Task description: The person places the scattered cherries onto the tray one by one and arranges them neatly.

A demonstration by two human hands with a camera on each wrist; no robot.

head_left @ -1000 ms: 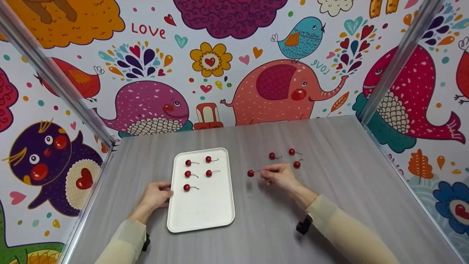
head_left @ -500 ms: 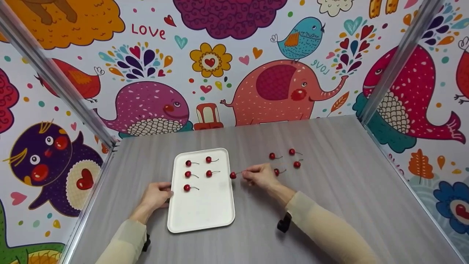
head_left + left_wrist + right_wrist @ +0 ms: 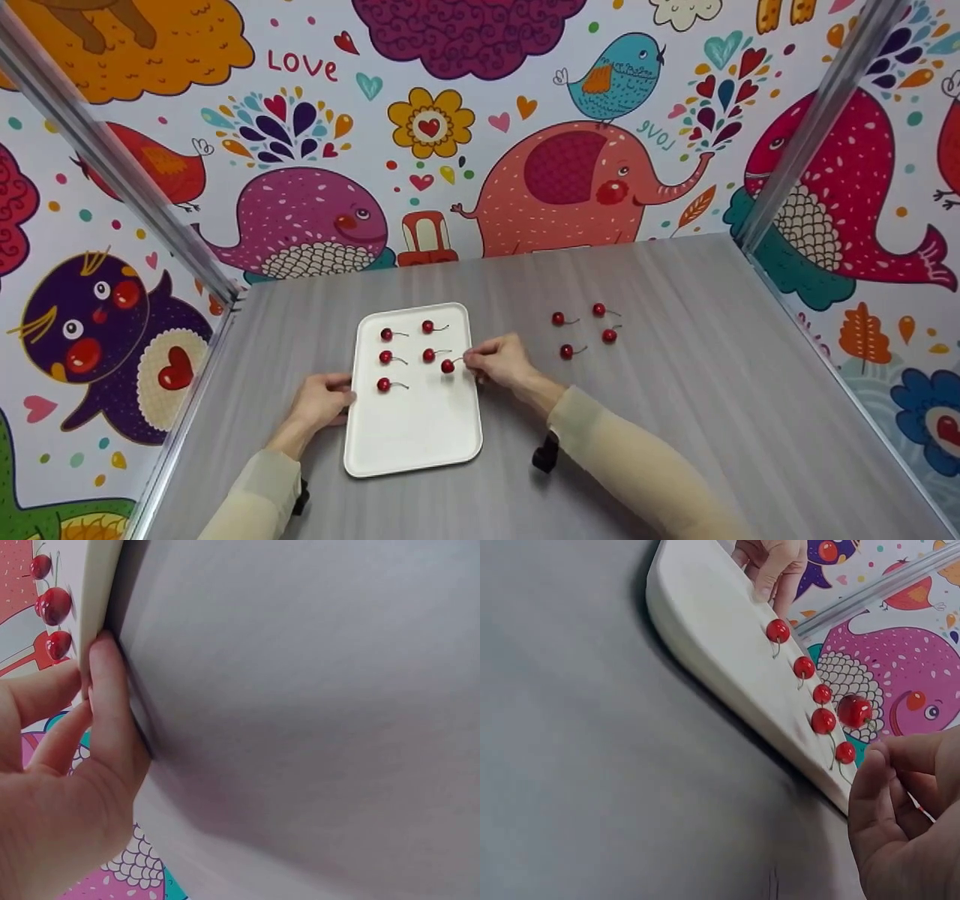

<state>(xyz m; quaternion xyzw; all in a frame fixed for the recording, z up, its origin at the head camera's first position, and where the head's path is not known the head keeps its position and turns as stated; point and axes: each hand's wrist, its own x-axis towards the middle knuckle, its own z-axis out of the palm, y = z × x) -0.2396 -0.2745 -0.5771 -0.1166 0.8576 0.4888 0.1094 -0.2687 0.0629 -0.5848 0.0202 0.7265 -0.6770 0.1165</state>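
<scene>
My right hand (image 3: 501, 361) pinches the stem of a red cherry (image 3: 448, 366) between thumb and fingertips. The cherry hangs over the right part of a white rectangular tray (image 3: 412, 442); in the right wrist view the held cherry (image 3: 854, 712) shows raised above the tray surface. Several cherries lie in the tray, in two columns toward its far half, like the front-left cherry (image 3: 383, 385). At the tray's left edge my left hand (image 3: 321, 401) grips the rim. In the left wrist view, the fingers of the left hand (image 3: 82, 757) sit on both sides of that rim.
Several more cherries with stems lie on the grey wood-look table (image 3: 637, 465) right of the tray, among them a near-left cherry (image 3: 566, 351) and a far-right cherry (image 3: 598, 309). Metal posts (image 3: 795, 142) and walls printed with cartoon animals enclose the table.
My right hand has carried the held cherry left, from the bare table across the tray's right rim to over the tray. My left hand and the tray have stayed in place.
</scene>
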